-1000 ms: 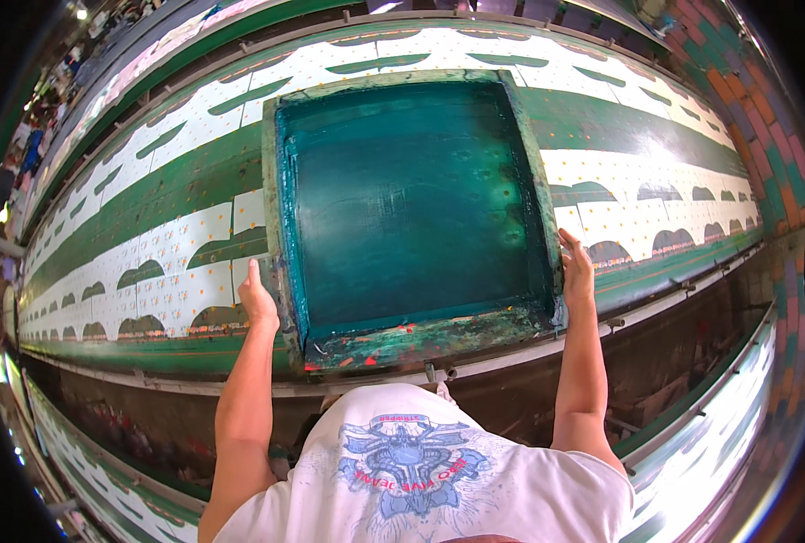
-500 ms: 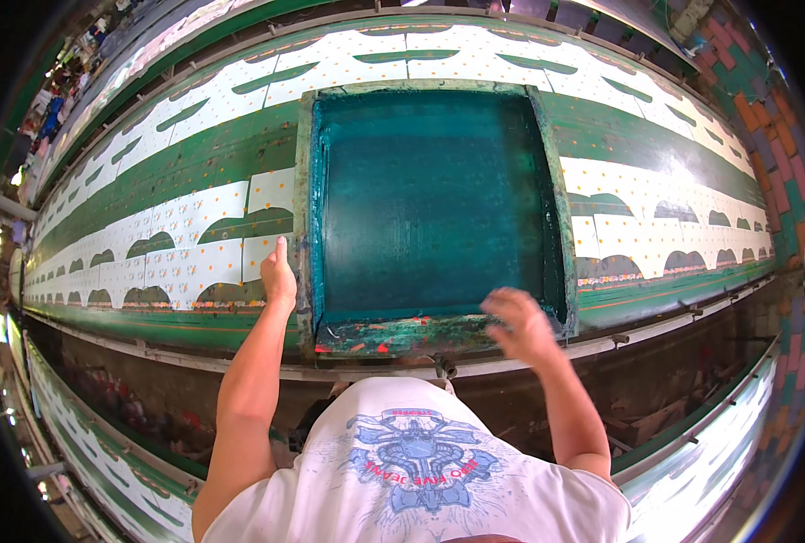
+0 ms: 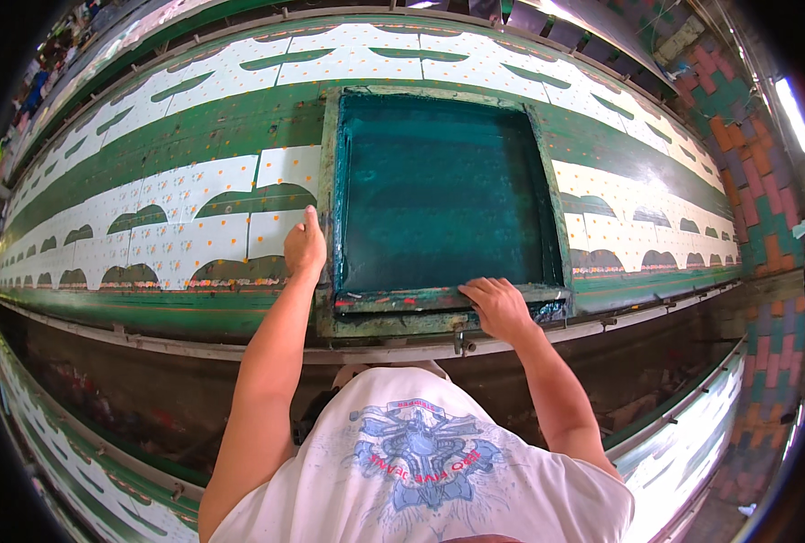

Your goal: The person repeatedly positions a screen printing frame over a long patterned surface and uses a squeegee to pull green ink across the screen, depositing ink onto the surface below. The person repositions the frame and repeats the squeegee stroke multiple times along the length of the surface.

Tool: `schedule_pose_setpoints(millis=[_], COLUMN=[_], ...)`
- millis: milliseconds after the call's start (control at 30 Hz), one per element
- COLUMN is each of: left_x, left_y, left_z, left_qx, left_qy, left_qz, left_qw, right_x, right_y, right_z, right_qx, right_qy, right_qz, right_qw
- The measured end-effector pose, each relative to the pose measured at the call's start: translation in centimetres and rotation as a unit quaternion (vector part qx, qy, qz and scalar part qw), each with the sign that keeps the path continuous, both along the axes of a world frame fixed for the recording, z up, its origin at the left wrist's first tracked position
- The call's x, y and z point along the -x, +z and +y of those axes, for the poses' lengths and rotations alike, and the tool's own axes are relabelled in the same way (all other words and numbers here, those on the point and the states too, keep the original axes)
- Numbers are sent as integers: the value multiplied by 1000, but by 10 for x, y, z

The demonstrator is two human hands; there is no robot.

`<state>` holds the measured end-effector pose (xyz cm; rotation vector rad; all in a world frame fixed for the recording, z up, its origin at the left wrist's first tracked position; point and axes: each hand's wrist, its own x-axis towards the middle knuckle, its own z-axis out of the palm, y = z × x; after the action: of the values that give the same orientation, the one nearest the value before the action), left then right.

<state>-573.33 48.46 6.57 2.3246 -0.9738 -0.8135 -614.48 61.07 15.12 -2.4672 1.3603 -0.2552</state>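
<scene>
A wooden screen-printing frame (image 3: 328, 172) with dark teal mesh lies flat on the long green table. My left hand (image 3: 305, 246) is closed at the outer side of its left rail, thumb pointing up; the fingers beneath are partly hidden. Along the near side of the mesh lies a squeegee (image 3: 402, 299), a long paint-stained bar with red and green smears. My right hand (image 3: 497, 306) grips it right of its middle, with the fingers over its top and the thumb out of sight.
White cut fabric pieces (image 3: 176, 185) with orange dots lie in rows on the green table (image 3: 239, 312), left, right and beyond the frame. A metal rail (image 3: 212, 351) with small stops edges the table near me. More printing tables stand behind and beside me; brick paving (image 3: 760, 226) is at right.
My right hand, blurred and apart before, has come down to the left and closed on the squeegee. The squeegee's bar has shifted slightly away from the frame's near rail. My left hand stays at the left rail.
</scene>
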Motion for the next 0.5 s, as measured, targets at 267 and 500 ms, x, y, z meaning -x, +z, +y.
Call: schedule_pose_setpoints(millis=[267, 500], left_x=[-4, -3], left_y=[-12, -5], left_z=[2, 4], left_qx=[82, 114], left_qy=[-27, -7], left_qz=[-16, -15], left_qw=[996, 993], right_x=[-21, -22], right_y=[26, -1], right_z=[-31, 9], right_qx=[-145, -46], right_qy=[-28, -30], right_qz=[118, 51], right_qw=[982, 997])
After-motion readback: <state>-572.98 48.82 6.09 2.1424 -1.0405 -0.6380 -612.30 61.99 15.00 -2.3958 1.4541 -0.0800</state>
